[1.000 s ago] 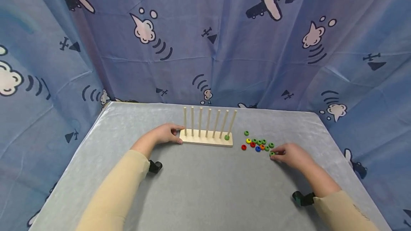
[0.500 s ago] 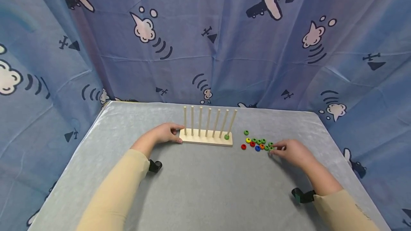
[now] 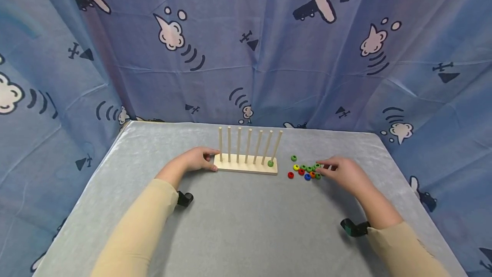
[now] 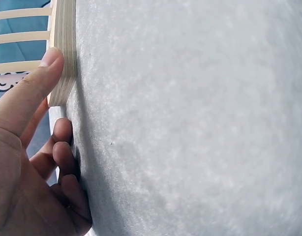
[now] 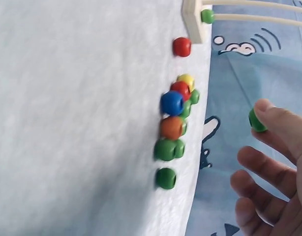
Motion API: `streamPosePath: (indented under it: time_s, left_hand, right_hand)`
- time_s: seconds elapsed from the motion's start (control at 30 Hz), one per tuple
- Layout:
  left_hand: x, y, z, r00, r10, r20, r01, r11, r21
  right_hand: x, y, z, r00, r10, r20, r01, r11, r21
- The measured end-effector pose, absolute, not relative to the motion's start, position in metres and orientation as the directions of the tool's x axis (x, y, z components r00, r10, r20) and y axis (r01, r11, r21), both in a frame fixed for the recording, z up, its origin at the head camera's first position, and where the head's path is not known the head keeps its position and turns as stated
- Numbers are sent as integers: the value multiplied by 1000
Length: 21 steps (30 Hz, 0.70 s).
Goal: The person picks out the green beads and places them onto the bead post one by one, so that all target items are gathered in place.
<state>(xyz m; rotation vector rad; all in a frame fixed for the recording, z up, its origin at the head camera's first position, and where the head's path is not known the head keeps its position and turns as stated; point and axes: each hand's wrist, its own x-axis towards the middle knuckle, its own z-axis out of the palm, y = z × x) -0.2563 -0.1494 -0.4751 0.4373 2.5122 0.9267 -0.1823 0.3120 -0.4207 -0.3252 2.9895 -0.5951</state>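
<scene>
A pale wooden peg board [image 3: 246, 166] stands on the table, its several rods upright. One green bead [image 3: 270, 163] sits low on the rightmost rod. My left hand [image 3: 196, 160] grips the board's left end; in the left wrist view the thumb [image 4: 53, 58] lies on the board's edge, with the index finger partly hidden behind. Between right thumb and index finger, my right hand [image 3: 343, 174] pinches a green bead [image 5: 257, 121], raised off the table. Below and left of that hand lie loose beads: red [image 5: 182, 46], blue [image 5: 171, 103], orange [image 5: 171, 128], yellow [image 5: 186, 81] and several green.
A grey-white cloth covers the table [image 3: 246, 225]. Behind it hangs a blue curtain [image 3: 246, 54] printed with planes and clouds. A lone green bead [image 3: 294, 157] lies at the back of the loose group, right of the board. Black wrist cameras [image 3: 185, 199] sit on both wrists.
My right hand has lifted the green bead off the table and carried it up and slightly left, over the other beads. The left hand and the board stay in place.
</scene>
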Motion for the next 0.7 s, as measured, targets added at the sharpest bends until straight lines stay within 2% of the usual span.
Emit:
streamPosePath:
  time_s: [0.47, 0.7]
  left_hand:
    - [-257, -151, -477, -861, 417, -292, 125, 730, 672]
    - [-261, -151, -479, -857, 433, -280, 147, 725, 673]
  right_hand:
    - [-192, 278, -406, -974, -209, 83, -224, 871, -438]
    - [-198, 256, -395, -972, -172, 158, -230, 824, -518]
